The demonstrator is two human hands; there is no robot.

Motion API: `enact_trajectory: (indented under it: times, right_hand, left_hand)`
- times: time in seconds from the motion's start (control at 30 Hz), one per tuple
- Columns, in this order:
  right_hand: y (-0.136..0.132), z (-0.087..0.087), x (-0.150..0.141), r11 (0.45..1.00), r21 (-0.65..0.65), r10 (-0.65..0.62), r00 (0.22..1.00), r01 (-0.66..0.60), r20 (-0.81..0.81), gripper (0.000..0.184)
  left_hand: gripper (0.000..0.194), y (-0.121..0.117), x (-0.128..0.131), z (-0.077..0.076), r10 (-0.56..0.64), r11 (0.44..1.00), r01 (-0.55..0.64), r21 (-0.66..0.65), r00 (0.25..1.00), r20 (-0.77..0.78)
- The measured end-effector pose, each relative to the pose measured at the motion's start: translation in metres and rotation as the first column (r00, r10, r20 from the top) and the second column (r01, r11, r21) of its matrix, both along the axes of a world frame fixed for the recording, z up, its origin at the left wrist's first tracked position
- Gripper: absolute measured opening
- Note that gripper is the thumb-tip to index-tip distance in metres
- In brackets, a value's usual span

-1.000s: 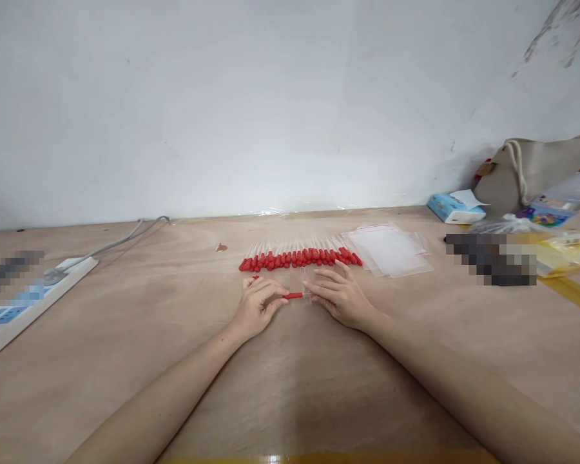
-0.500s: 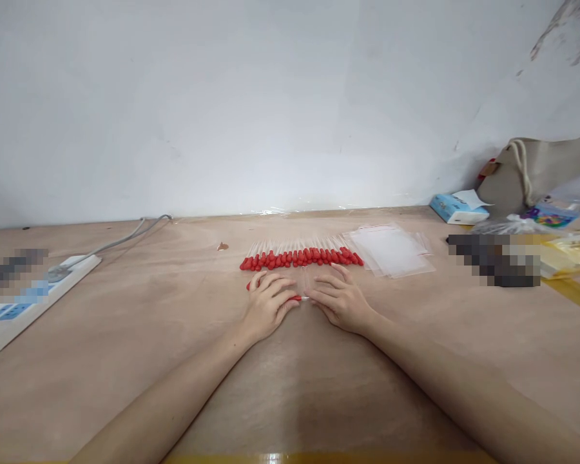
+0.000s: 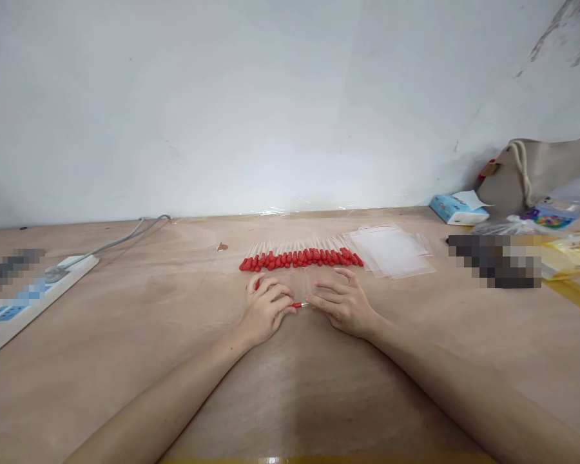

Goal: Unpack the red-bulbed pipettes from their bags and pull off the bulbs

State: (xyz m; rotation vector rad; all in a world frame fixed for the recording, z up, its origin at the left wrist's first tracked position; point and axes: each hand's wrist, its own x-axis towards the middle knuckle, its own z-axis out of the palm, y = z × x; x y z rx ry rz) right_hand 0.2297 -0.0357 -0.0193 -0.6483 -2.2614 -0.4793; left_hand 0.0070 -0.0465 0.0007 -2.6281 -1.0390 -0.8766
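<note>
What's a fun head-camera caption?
Left hand holding a red-bulbed dropper beside right hand, more droppers lined up behind.

The tabletop (image 3: 145, 335) carries a row of red-bulbed droppers (image 3: 300, 258) beside clear bags (image 3: 391, 252). A power strip (image 3: 26, 317) and tissue pack (image 3: 454, 210) lie well apart.

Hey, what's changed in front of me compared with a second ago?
Your left hand has moved rightward, closer to your right hand, covering more of the red piece, which now sits slightly nearer you. No new grasp or release is visible. The row of red-ended pieces and the overlapping clear bags stayed put.
</note>
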Motion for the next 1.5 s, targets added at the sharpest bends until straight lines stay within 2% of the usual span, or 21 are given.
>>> enact_trajectory:
  times: [0.3,0.6,0.73,0.83,0.97,1.07,1.2,1.27,1.37,1.5]
  right_hand:
    - [-0.001,-0.001,0.001,0.997,0.074,0.027,0.999,-0.028,0.026,0.028]
    - [-0.008,0.004,0.003,0.999,0.033,0.004,0.997,-0.006,0.078,0.030]
    - [-0.008,0.007,0.006,0.999,0.046,0.001,1.000,-0.002,0.022,0.030]
    - [-0.005,0.008,0.008,0.992,0.001,-0.125,0.986,0.126,-0.106,0.027]
    - [0.001,0.004,0.004,0.917,-0.182,-0.385,0.908,0.355,-0.164,0.021]
    - [0.005,0.003,-0.001,0.856,-0.313,-0.468,0.874,0.411,-0.131,0.022]
    - [0.010,0.007,-0.008,0.781,-0.460,-0.511,0.856,0.423,-0.079,0.018]
    - [0.012,0.010,-0.013,0.732,-0.509,-0.543,0.839,0.452,-0.036,0.017]
    - [0.012,0.013,-0.023,0.666,-0.559,-0.579,0.815,0.493,0.029,0.021]
    - [0.010,0.018,-0.036,0.607,-0.597,-0.602,0.794,0.525,0.086,0.020]
  left_hand:
    - [0.015,-0.007,-0.004,0.000,0.004,1.000,-0.004,0.014,1.000,-0.012]
    - [0.015,-0.010,-0.004,0.004,0.036,0.998,-0.036,-0.043,0.999,-0.003]
    - [0.014,-0.009,-0.009,0.002,0.044,0.997,-0.040,-0.059,0.997,0.067]
    - [0.017,-0.001,-0.022,0.002,0.113,0.989,-0.091,-0.114,0.971,0.212]
    - [0.021,0.018,-0.046,0.003,0.300,0.950,-0.240,-0.198,0.875,0.380]
    - [0.027,0.030,-0.061,-0.001,0.462,0.879,-0.350,-0.324,0.792,0.399]
    - [0.034,0.037,-0.067,-0.008,0.536,0.820,-0.294,-0.492,0.696,0.478]
    - [0.033,0.038,-0.066,-0.011,0.542,0.806,-0.258,-0.533,0.683,0.489]
    - [0.032,0.036,-0.063,-0.012,0.545,0.784,-0.251,-0.567,0.715,0.438]
    - [0.033,0.033,-0.061,-0.012,0.537,0.771,-0.255,-0.584,0.753,0.381]
